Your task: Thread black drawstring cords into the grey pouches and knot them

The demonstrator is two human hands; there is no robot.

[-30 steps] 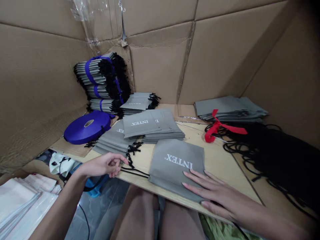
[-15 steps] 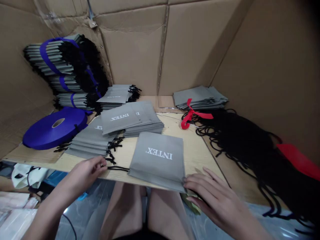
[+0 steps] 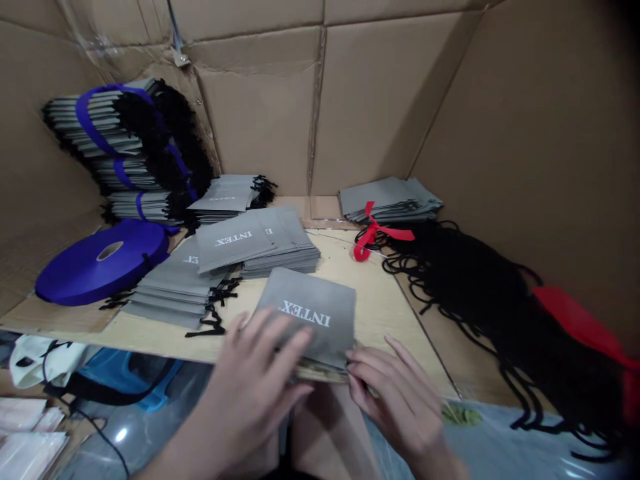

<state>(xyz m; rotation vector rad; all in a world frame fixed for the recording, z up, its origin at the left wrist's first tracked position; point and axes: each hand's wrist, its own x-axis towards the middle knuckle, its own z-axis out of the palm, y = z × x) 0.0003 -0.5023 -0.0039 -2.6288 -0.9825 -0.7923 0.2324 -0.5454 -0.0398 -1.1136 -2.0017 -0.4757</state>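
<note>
A grey drawstring pouch [image 3: 315, 303] with white INTEX lettering lies flat at the front edge of the wooden board [image 3: 370, 280]. My left hand [image 3: 260, 373] reaches over its near left part with fingers spread, slightly blurred, hiding that corner and any cord there. At the near right corner, my right hand [image 3: 395, 393] pinches the pouch's edge between thumb and fingers. Just beyond lie a fanned stack of grey pouches with black cord ends [image 3: 173, 287] and another INTEX stack [image 3: 285, 243].
Strapped pouch bundles [image 3: 107, 123] and a purple ribbon roll [image 3: 100, 263] stand at left. A smaller corded stack [image 3: 225, 193] sits behind. To the right are plain grey pouches [image 3: 380, 200], a red ribbon [image 3: 373, 233] and a long bundle of black cords [image 3: 475, 287]. Cardboard walls [image 3: 255, 100] surround the board.
My left hand has let go of the pouch's black cord and moved right, over the pouch. My right hand stays at the near right corner, its fingers now closed on it.
</note>
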